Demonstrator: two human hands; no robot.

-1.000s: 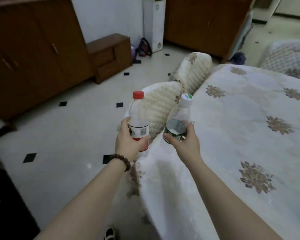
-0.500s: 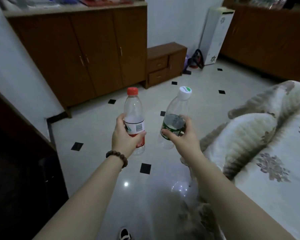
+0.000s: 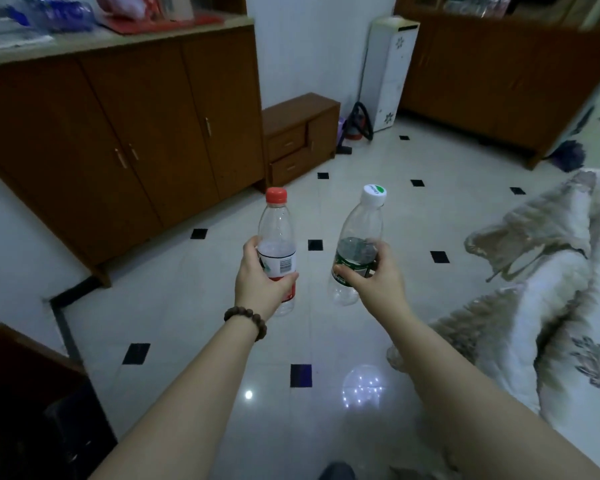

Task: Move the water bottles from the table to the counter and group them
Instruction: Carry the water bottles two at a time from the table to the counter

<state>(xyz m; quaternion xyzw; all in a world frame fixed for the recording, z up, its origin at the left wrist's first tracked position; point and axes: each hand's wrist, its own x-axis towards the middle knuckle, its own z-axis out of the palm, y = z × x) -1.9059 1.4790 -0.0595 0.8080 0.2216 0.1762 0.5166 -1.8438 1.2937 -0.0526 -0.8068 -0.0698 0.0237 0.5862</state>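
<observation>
My left fingers (image 3: 252, 242) are curled round the label band of the red-capped bottle (image 3: 277, 249), thumb (image 3: 284, 278) closing across the front, so the left hand (image 3: 260, 280) grips it upright at the centre of the frame. My right fingers (image 3: 381, 245) wrap the back of the white-capped bottle (image 3: 359, 244) and the thumb (image 3: 347, 271) presses along its dark green label; the right hand (image 3: 374, 282) holds that one tilted a little, cap leaning toward the upper right. The two bottles are near each other but apart, both in the air over the pale tiled floor (image 3: 194, 323), neither resting on anything.

Further out, a bead bracelet (image 3: 246, 318) sits on my left wrist. The cloth-draped table (image 3: 565, 341) lies at the right edge of the frame, off to the side of my arms. The counter (image 3: 118, 39), topping the brown cabinets, runs across the upper left, with blurred clutter on it that I cannot make out.

I judge this to be the carry step: both bottles are lifted and off the table, but not yet set down. The next move calls for crossing the open floor toward the upper left, raising both hands to counter height, finding a bare patch among the clutter, righting the tilted bottle, and standing the pair side by side before letting go.
</observation>
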